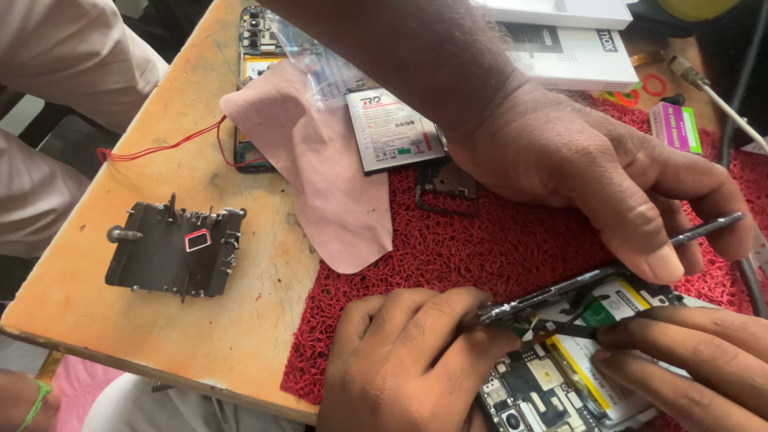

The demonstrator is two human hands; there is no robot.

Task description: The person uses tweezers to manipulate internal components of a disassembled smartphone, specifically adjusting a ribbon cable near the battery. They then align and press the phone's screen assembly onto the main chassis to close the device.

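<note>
Three hands crowd an opened phone [560, 376] on the red mat [448, 256], partly cut off below. Left hand [408, 360] grips its edge; right hand [696, 360] presses the yellow battery [588, 364]; another person's hand [592, 176] pinches a thin tool [708, 228], its tip hidden.

This is a small phone-repair workshop. A worn orange table [200, 320] carries a red mesh work mat [448, 248], with a black magnetic pad [160, 264] studded with tiny screws at 9 o'clock. A loose phone battery [392, 132] lies at 12 o'clock, and an opened phone [560, 376] shows its circuit board at 5 o'clock.
</note>
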